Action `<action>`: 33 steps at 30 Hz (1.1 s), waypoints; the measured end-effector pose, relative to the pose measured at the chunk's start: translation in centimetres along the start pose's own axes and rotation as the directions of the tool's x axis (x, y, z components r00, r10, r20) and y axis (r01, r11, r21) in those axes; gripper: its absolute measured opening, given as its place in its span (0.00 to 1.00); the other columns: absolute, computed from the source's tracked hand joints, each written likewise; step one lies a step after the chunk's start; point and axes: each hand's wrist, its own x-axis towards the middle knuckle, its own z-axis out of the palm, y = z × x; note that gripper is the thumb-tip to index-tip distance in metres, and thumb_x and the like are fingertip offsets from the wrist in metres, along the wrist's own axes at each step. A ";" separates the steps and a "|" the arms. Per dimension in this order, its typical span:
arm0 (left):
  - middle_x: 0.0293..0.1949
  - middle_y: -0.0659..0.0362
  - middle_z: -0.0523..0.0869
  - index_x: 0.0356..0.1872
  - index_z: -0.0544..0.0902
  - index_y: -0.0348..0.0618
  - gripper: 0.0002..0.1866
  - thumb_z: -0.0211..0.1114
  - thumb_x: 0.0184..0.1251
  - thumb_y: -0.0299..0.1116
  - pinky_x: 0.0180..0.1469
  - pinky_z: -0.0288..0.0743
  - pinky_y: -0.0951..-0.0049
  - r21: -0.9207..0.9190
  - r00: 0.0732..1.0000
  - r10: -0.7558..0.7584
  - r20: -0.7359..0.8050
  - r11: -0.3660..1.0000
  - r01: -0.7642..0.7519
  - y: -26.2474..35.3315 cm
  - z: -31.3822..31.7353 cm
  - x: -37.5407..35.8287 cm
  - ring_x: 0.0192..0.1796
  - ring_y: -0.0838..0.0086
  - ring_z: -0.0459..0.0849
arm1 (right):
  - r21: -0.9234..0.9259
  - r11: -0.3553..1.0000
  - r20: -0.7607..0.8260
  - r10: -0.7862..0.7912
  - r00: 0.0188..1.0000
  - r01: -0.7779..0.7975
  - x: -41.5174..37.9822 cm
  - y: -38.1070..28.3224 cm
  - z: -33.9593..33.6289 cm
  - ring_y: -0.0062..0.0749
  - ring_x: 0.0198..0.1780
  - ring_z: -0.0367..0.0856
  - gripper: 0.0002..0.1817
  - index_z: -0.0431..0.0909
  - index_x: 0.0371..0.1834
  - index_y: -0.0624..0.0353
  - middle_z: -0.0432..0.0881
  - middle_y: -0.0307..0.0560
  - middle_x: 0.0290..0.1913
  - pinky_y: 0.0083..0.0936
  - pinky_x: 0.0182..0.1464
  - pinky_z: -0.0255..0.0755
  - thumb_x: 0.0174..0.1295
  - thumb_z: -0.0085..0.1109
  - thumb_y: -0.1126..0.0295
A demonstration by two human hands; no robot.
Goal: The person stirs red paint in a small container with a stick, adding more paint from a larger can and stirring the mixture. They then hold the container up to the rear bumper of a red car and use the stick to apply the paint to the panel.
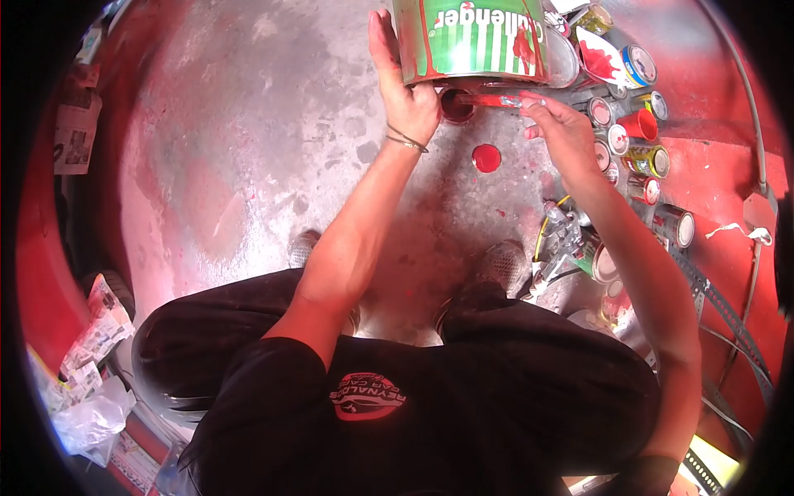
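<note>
A large green and white can (475, 41) with red drips down its side is at the top centre. My left hand (405, 95) is against the can's left side, its fingers partly hidden by it. Between thumb and fingers, my right hand (556, 124) grips a red-coated stick (496, 100). The far end of the stick reaches a small dark cup (456, 106) just below the large can. On the floor, below the stick, lies a round red spot (486, 158), either a lid or paint; I cannot tell which.
Several paint cans (647, 161) and a red cup (638, 125) line the right side. A spray gun (562, 227) lies near my right forearm. Newspaper (99, 322) and clear plastic (93, 417) are at the lower left. Red panels flank the concrete floor (240, 149).
</note>
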 end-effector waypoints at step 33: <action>0.93 0.44 0.54 0.94 0.45 0.41 0.48 0.56 0.78 0.10 0.92 0.51 0.56 -0.026 0.988 -0.147 -0.038 0.989 0.146 -4.9 0.7 -4.6 0.94 0.56 0.53 | 0.024 0.999 -0.045 -0.028 0.999 0.029 -4.2 -1.3 0.2 0.18 0.36 0.86 0.19 0.92 0.67 0.58 0.93 0.39 0.49 0.18 0.40 0.74 0.80 0.71 0.61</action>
